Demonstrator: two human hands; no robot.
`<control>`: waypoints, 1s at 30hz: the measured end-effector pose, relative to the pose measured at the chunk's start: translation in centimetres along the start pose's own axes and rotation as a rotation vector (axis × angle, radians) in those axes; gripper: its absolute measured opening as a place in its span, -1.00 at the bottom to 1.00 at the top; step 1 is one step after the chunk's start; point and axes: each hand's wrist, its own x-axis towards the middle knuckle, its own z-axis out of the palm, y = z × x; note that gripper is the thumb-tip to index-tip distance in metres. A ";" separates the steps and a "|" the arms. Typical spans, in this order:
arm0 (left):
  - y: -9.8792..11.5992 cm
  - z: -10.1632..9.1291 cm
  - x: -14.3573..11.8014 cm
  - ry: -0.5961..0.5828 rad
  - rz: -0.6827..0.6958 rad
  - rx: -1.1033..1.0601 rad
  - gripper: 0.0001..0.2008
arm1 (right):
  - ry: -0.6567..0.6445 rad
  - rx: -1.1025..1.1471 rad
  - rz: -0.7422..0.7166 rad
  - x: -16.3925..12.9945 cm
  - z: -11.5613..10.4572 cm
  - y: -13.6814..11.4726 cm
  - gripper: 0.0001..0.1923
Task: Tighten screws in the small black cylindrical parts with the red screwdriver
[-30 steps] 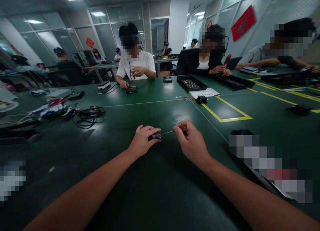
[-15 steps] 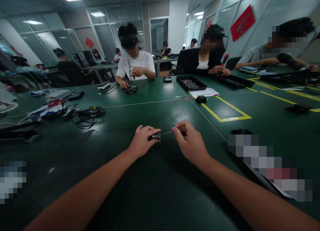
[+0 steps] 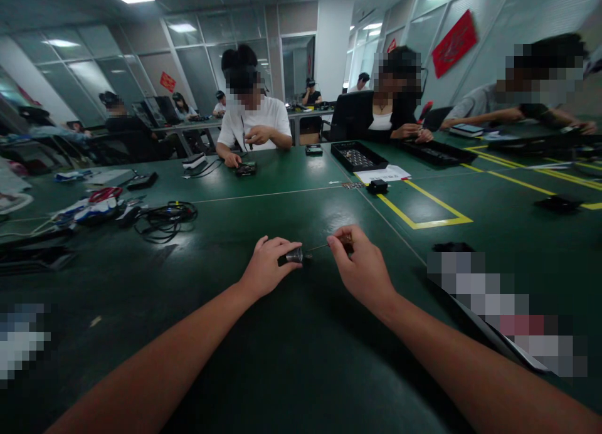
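Observation:
Between the thumb and fingers of my left hand (image 3: 270,264) is a small dark grey metallic cylinder (image 3: 294,255), lying on its side with one end facing right. My right hand (image 3: 360,261) is closed round the brownish handle of a thin screwdriver (image 3: 318,247). Its narrow shaft points left at the cylinder, and a gap shows between the tip and the cylinder's end. Just right of the cylinder there is a tiny dark piece (image 3: 308,256), too small to make out. Both hands are low over the green table (image 3: 263,359).
Tangled black cables (image 3: 167,219) lie to the left. A small black block (image 3: 377,187) sits by a yellow tape outline (image 3: 442,221), with a black tray (image 3: 358,156) behind it. Co-workers sit across the table, one in a white shirt (image 3: 270,117). A blurred-out flat item (image 3: 498,308) lies right.
My right hand has drawn slightly right and up, taking the screwdriver tip away from the cylinder. The tiny dark piece now shows beside the cylinder's end. My left hand has hardly moved.

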 end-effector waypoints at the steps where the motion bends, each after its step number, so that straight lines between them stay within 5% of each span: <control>1: 0.1 0.0 0.0 0.004 -0.002 -0.006 -0.61 | 0.002 0.002 0.000 0.0 0.0 0.0 -0.83; 15: 1.4 -0.8 -0.3 0.052 -0.085 -0.178 -0.69 | 0.070 0.080 -0.039 0.0 -0.2 -0.2 -0.75; 22: 3.3 -0.6 1.2 -0.163 -0.030 0.039 -0.82 | 0.087 0.103 -0.059 -0.1 -0.3 -0.2 -0.75; 30: 3.6 0.1 2.9 -0.358 -0.024 0.324 -0.65 | 0.064 0.081 -0.082 -0.1 -0.3 -0.6 -0.79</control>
